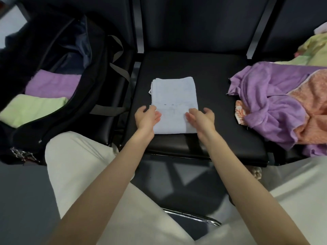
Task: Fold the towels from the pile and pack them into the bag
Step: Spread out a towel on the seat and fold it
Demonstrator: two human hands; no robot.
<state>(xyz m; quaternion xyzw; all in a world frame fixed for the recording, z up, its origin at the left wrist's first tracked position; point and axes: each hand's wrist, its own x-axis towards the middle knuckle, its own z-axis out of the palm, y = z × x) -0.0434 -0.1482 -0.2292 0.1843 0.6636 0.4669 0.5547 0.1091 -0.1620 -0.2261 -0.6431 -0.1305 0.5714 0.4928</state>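
Note:
A folded pale blue towel lies flat on the black seat in front of me. My left hand is over its near left edge, palm turned inward and fingers relaxed. My right hand mirrors it over the near right part of the towel, fingers loosely extended. Neither hand grips the cloth. On the right lies the pile: a crumpled purple towel over an orange one and a yellow-green one. The open black bag on the left holds a folded purple towel and a folded green towel.
Grey bag straps hang over the bag's right rim beside the seat. My knees in white trousers flank the seat's front edge. A chrome chair leg shows on the dark floor below.

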